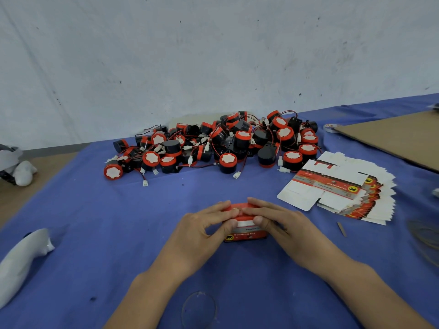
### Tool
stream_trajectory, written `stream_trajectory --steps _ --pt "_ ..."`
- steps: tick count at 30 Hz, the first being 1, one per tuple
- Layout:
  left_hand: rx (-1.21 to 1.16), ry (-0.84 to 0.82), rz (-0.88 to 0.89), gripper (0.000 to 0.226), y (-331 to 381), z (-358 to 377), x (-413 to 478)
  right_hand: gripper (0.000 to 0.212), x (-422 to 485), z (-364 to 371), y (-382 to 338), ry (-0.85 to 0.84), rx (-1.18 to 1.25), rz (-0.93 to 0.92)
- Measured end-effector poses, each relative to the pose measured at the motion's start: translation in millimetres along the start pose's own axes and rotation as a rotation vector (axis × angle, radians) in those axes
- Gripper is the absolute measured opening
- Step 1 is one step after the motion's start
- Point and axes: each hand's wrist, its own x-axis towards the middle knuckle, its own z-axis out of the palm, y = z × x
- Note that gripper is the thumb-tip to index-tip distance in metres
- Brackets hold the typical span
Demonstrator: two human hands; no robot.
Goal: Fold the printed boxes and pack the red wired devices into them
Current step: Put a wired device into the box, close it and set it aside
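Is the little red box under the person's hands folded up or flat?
Folded up: the box stands with a printed side wall showing, unlike the flat stack. Fingers hide whether its top is closed.

A folded red box [247, 235] stands at lower centre. The flat boxes [332, 184] fan out at right. The red-and-black wired devices [228, 160] are heaped at centre.

You are looking forward and down from a head-worn wide-angle camera (the only view), close over the blue cloth-covered table [95, 210], facing the scuffed white wall [213, 55].
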Motion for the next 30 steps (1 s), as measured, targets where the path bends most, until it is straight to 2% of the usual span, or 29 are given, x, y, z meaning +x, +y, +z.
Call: stream_trajectory --steps 7,11,21,30 --pt "0.085 -0.061 0.016 0.032 0.2 -0.2 -2.5 0.042 -3.4 -0.8 2.9 -0.011 -0.035 -0.032" --pt "0.089 -0.043 0.015 0.033 -3.5 0.6 -3.4 0.042 -3.1 -0.9 3.4 -0.005 -0.092 -0.046" --pt "-0.136 -0.004 -0.042 0.026 -1.2 2.1 -2.9 0.037 -2.9 -1.9 -1.6 -0.023 -0.108 -0.030" --pt "-0.134 0.033 -0.040 0.021 -0.8 6.0 -4.1 0.039 -4.1 -1.3 -3.8 -0.021 -0.095 -0.015"
